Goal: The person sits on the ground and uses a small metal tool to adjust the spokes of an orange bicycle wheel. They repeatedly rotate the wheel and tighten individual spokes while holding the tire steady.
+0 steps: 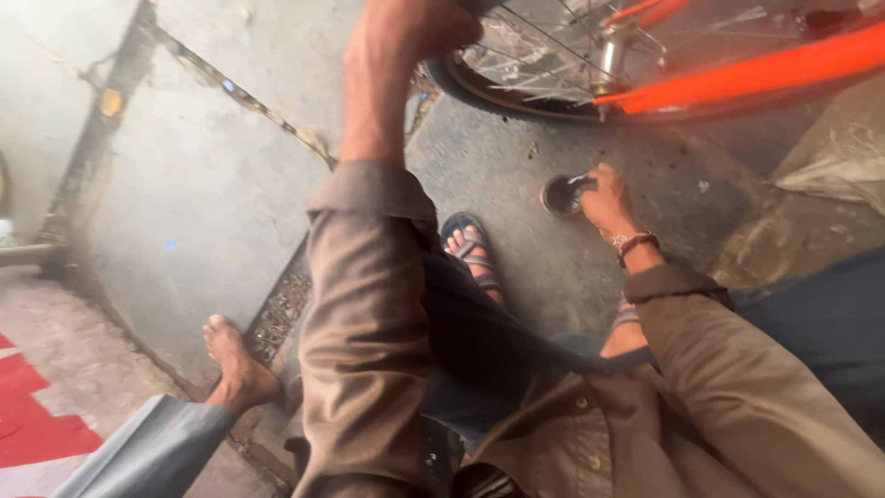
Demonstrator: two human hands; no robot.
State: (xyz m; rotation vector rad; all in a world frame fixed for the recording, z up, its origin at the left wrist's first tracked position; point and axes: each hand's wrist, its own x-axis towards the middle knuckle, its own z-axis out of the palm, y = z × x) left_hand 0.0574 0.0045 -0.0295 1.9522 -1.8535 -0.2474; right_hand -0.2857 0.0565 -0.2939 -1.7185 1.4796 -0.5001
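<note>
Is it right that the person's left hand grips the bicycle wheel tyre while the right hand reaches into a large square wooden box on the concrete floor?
Not quite. In the head view the right hand reaches into a small round dark tin, not a large square wooden box. The rest holds: the left hand grips the bicycle wheel tyre, and the tin sits on the concrete floor.

sleeves (pixel 369 304): brown, buttoned cuffs
shirt (pixel 572 433): brown, small buttons
right wrist: dark red band (pixel 636 244)
sandal (pixel 470 247): blue-grey straps
</note>
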